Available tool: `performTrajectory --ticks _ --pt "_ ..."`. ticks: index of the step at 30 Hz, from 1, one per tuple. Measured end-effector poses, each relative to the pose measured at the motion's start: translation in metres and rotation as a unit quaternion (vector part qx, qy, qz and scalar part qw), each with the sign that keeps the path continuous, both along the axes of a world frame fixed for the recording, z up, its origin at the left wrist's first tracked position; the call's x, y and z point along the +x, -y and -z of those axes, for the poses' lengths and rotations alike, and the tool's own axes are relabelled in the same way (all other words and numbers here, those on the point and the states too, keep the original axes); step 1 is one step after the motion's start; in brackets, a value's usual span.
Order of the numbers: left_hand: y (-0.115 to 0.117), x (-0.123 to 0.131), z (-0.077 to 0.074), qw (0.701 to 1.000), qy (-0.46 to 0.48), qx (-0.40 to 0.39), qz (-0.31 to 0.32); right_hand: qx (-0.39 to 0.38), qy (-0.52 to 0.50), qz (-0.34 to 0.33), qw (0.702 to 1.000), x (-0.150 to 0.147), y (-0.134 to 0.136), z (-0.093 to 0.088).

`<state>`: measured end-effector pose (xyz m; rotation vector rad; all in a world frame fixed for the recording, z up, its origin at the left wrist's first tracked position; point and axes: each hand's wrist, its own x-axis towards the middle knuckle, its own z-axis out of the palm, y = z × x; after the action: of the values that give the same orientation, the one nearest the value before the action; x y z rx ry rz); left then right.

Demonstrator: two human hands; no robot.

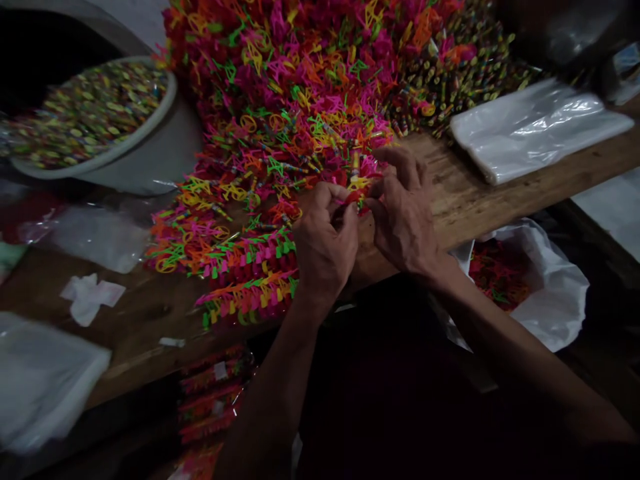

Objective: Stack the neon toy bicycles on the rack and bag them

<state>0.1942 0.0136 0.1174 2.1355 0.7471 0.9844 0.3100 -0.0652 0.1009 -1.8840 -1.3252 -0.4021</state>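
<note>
At the front edge of the pile, my left hand [327,233] is closed, thumb and forefinger pinching a small red plastic piece [354,197]. Close on its right, my right hand [404,213] has its fingers curled in toward the same piece; whatever lies between its fingertips is hidden. Around and beyond both hands spreads a big heap of small pink, orange, yellow and green plastic pieces [290,100]. Striped little tubes [356,161] lie among them. Left of my left hand, rows of lined-up plastic pieces [250,293] run along the table edge.
A grey tub [145,150] full of small striped pieces stands at the left. Clear plastic bags [540,127] lie on the wooden table [460,193] at the right. Below hangs an open white bag [560,293] with red pieces inside. More plastic bags [45,380] lie at lower left.
</note>
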Motion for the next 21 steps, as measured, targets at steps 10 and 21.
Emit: performTrajectory --ticks 10,21 --pt "-0.01 -0.004 -0.011 0.995 -0.096 0.011 -0.023 -0.037 -0.038 0.005 0.999 -0.005 -0.009 -0.007" --pt "-0.008 0.003 -0.011 0.985 -0.147 0.067 -0.061 -0.062 -0.048 -0.001 0.997 -0.008 -0.013 -0.018"
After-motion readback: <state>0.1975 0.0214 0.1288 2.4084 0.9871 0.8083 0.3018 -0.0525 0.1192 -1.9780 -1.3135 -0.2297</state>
